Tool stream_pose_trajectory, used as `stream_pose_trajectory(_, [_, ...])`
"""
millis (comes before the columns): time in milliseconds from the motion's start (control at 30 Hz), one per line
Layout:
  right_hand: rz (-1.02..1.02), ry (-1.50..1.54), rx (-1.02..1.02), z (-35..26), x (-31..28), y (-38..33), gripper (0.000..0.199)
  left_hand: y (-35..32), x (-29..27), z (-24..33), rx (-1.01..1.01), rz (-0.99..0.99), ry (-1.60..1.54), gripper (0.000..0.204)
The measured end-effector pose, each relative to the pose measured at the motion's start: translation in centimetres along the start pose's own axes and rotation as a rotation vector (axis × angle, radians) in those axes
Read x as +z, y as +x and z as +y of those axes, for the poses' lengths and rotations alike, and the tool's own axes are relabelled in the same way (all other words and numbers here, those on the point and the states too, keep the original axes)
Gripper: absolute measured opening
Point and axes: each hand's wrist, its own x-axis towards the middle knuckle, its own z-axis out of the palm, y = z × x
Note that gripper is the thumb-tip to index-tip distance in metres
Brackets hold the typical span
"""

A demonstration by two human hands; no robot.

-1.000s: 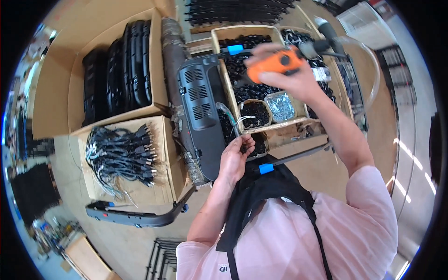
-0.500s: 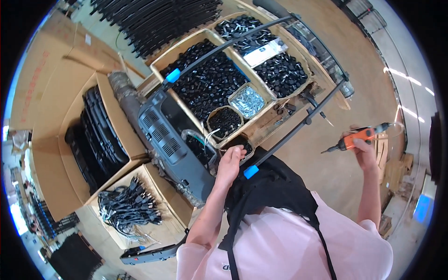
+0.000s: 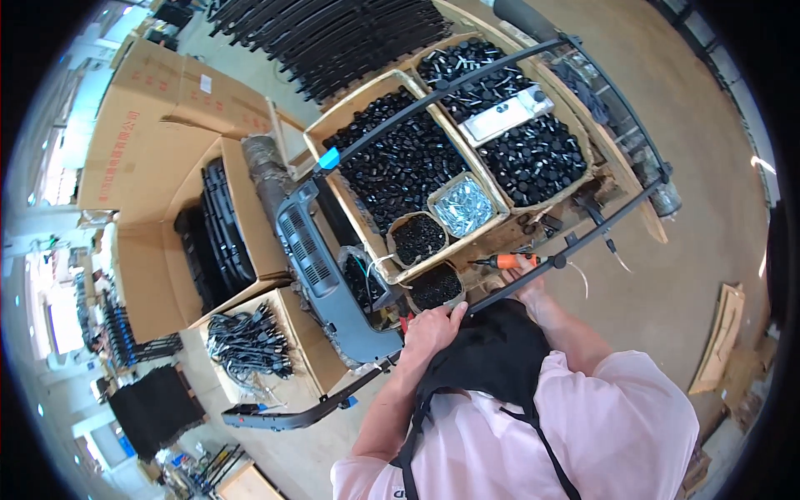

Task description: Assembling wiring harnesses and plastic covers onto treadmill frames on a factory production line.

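My right hand (image 3: pixel 528 281) is closed around an orange electric screwdriver (image 3: pixel 508 262), whose dark tip points left above the wooden bench edge. A thin pale cord hangs from its rear. My left hand (image 3: pixel 432 332) is closed at the near end of a black bent-tube frame (image 3: pixel 609 221); the fingertips and the tube end there are hidden. Just beyond this hand sits a small tub of small black parts (image 3: pixel 436 286). A dark grey vented plastic housing (image 3: pixel 304 250) lies to its left. Blue tape (image 3: pixel 330 158) wraps the frame's far-left end.
Wooden bins of black caps (image 3: pixel 392 158) fill the bench, with a tray of silver screws (image 3: pixel 463 208) among them. A white box (image 3: pixel 507 114) rests on the right bin. At left stand a tall carton (image 3: pixel 133 287) and a box of black cables (image 3: pixel 250 340).
My right hand has brought the screwdriver in from the far right to the bench edge. My left hand has left the small tub and come to the frame's end. The view has shifted.
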Motion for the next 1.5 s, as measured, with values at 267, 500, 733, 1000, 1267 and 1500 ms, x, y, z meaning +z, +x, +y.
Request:
stream_pose_trajectory(267, [-0.487, -1.086, 0.403, -3.0, 2.9, -3.9, 0.027, -0.3, 0.5, 0.4, -0.091, 0.017, 0.019, 0.066])
stream_pose_trajectory(500, [-1.211, -1.946, 0.091, -18.0, 9.8, -17.7, 0.035, -2.3, 1.8, 1.2, 0.142, 0.836, -0.098, 0.030])
stream_pose_trajectory(733, [-1.064, -1.774, -0.876, -23.8, 31.3, -13.8, 0.035, -8.6, 6.8, 3.8, 0.007, 0.648, -0.384, 0.024])
stream_pose_trajectory(1000, [-0.908, -2.113, -1.510, -18.1, 49.7, -5.3, 0.051, -7.1, 13.1, 0.3, -0.292, 0.540, -1.373, 0.067])
stream_pose_trajectory(1267, [-0.979, -2.324, -1.038, -15.1, 51.5, 3.9, 0.066, -4.0, 13.3, -1.4, -0.086, 0.401, -2.051, 0.073])
stream_pose_trajectory(1500, [-1.272, -2.004, -1.438, -18.7, 50.2, -12.6, 0.048, -6.1, 16.6, -1.7, 0.050, 0.345, -2.007, 0.065])
